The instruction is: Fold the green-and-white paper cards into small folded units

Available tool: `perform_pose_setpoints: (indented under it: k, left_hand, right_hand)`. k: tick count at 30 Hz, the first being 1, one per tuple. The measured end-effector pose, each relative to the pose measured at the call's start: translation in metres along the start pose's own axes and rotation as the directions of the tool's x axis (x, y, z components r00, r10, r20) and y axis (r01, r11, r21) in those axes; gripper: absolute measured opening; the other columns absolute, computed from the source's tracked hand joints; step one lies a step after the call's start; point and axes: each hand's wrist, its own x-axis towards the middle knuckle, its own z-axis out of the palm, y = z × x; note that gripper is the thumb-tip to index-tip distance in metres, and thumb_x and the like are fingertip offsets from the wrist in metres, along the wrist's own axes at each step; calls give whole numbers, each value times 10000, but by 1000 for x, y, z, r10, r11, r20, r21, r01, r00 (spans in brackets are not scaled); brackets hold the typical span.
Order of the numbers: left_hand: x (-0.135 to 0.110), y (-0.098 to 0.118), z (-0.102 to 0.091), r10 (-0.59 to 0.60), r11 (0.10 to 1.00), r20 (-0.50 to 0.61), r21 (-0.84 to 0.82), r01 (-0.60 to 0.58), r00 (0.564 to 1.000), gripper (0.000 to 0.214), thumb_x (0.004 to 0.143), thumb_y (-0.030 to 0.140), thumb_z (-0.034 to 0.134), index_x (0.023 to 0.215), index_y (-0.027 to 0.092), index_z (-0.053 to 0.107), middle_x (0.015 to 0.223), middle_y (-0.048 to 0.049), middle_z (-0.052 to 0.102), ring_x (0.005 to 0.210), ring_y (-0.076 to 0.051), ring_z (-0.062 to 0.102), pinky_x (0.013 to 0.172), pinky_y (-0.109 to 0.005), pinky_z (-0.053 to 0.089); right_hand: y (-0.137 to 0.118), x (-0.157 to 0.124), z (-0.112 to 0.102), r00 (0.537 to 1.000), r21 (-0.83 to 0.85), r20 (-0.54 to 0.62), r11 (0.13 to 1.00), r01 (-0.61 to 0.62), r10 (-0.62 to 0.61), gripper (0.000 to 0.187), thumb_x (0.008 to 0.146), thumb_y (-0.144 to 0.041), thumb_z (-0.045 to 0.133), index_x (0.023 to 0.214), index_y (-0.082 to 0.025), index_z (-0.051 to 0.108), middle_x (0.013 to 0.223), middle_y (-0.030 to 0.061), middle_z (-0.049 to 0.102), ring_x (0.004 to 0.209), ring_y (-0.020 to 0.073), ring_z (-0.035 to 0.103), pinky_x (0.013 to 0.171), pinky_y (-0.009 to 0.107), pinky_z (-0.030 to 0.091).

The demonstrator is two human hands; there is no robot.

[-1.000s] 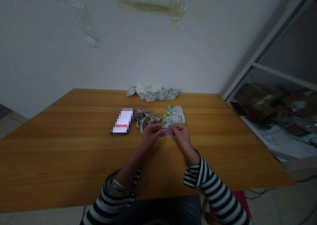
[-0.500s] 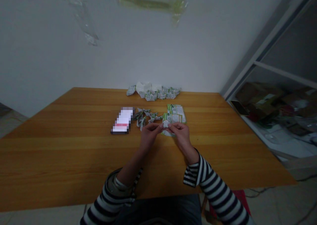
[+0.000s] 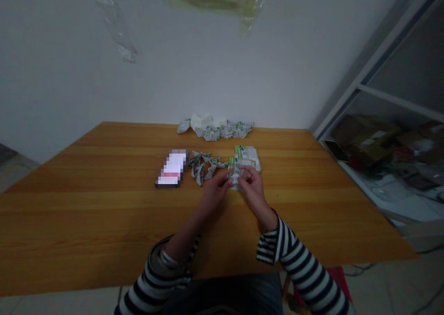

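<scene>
Folded paper [image 3: 236,179] — long axis pointing forward, pinched by left hand [image 3: 215,190], right hand [image 3: 253,185].

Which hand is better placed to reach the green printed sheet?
Right, probably: the right hand pinches a folded paper piece just below the green printed sheet; the left hand sits further off, nearer the small folded paper pieces.

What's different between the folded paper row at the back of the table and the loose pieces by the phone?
The back row is packed tightly side by side, while the loose pieces lie spread apart. The back row runs along the far table edge; the loose pieces sit further forward. The back row has plain white paper at its left; the loose pieces show none. Both are folded white-and-green printed paper.
</scene>
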Motion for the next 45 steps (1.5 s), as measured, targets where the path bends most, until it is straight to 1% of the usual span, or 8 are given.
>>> perform_pose_setpoints:
  k: [3, 7, 17, 22, 34, 38, 41, 45]
  left_hand:
    - [0, 4, -4, 49, 973, 147, 214, -81, 988, 233, 844, 323, 587, 957, 168, 718, 844, -67, 700, 764, -196, 634, 725, -295, 490]
    - [-1, 7, -3, 20, 981, 238, 181, -65, 971, 352, 911, 386, 472, 731, 158, 672, 653, -25, 614, 614, -154, 560, 613, -246, 431]
    - [-2, 10, 4, -71, 997, 221, 31, 65, 973, 438, 877, 516, 494, 668, 151, 616, 616, -8, 577, 596, -144, 537, 598, -238, 423]
    - [-2, 7, 4, -82, 997, 255, 22, 79, 963, 423, 894, 499, 471, 707, 151, 621, 627, -6, 578, 605, -145, 546, 614, -242, 439]
    - [-2, 7, 5, -53, 998, 255, -8, 57, 966, 315, 890, 412, 499, 973, 148, 651, 702, -1, 577, 623, -144, 536, 614, -246, 451]
    - [-2, 2, 4, -45, 998, 218, 44, 36, 975, 212, 864, 315, 503, 810, 146, 619, 652, 0, 567, 601, -143, 520, 593, -244, 431]
    - [-3, -1, 1, -35, 996, 158, 90, 21, 987, 140, 799, 229, 549, 877, 144, 628, 706, -11, 613, 627, -148, 532, 602, -243, 433]
    - [-3, -3, -3, -31, 981, 106, 196, 10, 994, 136, 768, 171, 538, 775, 158, 673, 675, -22, 646, 625, -161, 555, 630, -261, 452]
  right_hand:
    - [-2, 1, -2, 993, -40, 116, 999, -7, 11, 293, 734, -242, 666, 1018, -229, 591, 549, -111, 397, 479, 80, 371, 493, 192, 326]
    - [-7, 2, -2, 989, -118, 145, 993, -14, 31, 311, 770, -376, 667, 1042, -229, 628, 605, -71, 468, 543, 109, 459, 534, 214, 385]
    - [-4, 2, -7, 988, -275, 153, 961, 30, 13, 342, 821, -476, 608, 953, -194, 751, 810, 31, 706, 766, 204, 630, 682, 277, 493]
    - [-4, 1, -9, 983, -332, 182, 940, 79, -18, 353, 858, -463, 572, 969, -183, 758, 736, 7, 683, 688, 181, 596, 658, 268, 471]
    - [-1, -1, -6, 977, -268, 207, 963, -1, 58, 431, 877, -538, 520, 911, -174, 748, 557, -23, 571, 495, 126, 469, 493, 224, 378]
    - [0, -1, -6, 975, -302, 218, 953, 25, 43, 410, 871, -507, 539, 1068, -201, 727, 714, 3, 686, 602, 157, 578, 596, 246, 458]
    - [-1, -3, -7, 969, -359, 246, 926, 118, -28, 390, 859, -434, 577, 1174, -232, 685, 912, 19, 722, 802, 187, 633, 770, 288, 485]
    - [-3, -8, -7, 924, -459, 380, 862, 214, -27, 425, 855, -328, 584, 1270, -239, 619, 706, -15, 668, 627, 157, 577, 682, 274, 480]
